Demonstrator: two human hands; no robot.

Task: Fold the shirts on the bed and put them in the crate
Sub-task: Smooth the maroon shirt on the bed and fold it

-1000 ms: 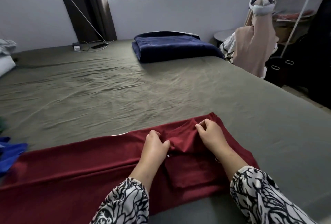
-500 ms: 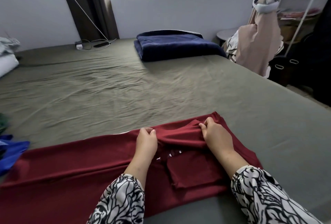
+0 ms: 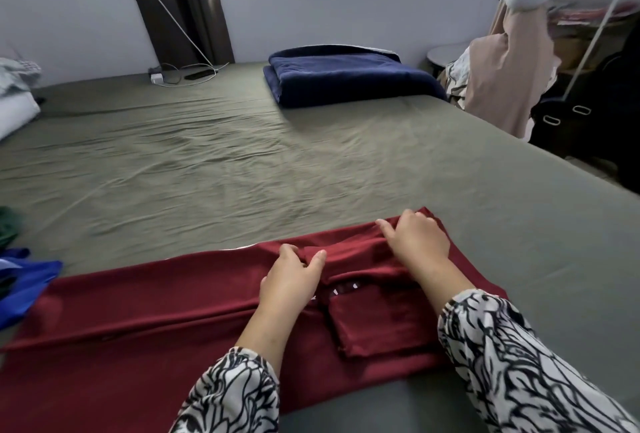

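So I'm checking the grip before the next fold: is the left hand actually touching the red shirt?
Touching. The head view shows the left hand pinching a ridge of the red shirt between thumb and fingers, near its far edge.

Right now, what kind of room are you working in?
Most likely a bedroom: a wide bed under an olive sheet, a folded navy blanket at its far end, and clothes hanging on a rack on the right.

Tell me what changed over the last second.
Both hands slid along the red shirt toward its far edge: right hand now near the corner, left hand pinching a fold. Blue garment and navy blanket stayed put.
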